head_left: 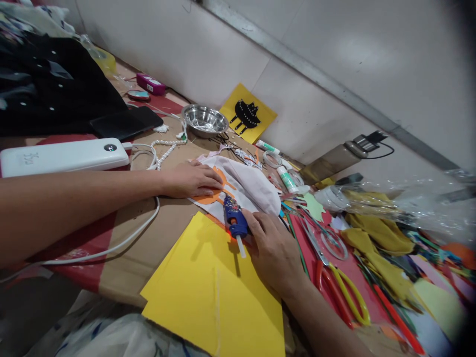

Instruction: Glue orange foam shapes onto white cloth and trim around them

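Observation:
My left hand (195, 179) lies flat with its fingers over an orange cut-out (210, 199), which rests on white cloth (253, 184). My right hand (273, 245) is wrapped round a blue glue gun (235, 216). The gun's tip is close to the orange piece, beside my left fingertips, and a clear glue stick sticks out of its back end toward me. Yellow sheets (186, 292) lie stacked just in front, partly under the gun and my right hand.
A white power bank (67, 157) with a cable and a black phone (128, 122) lie left. Behind are a steel bowl (205, 120) and a yellow card (241, 99) with a black cut-out. Scissors (334, 277), glue sticks, a bottle (334, 157) and scraps lie right.

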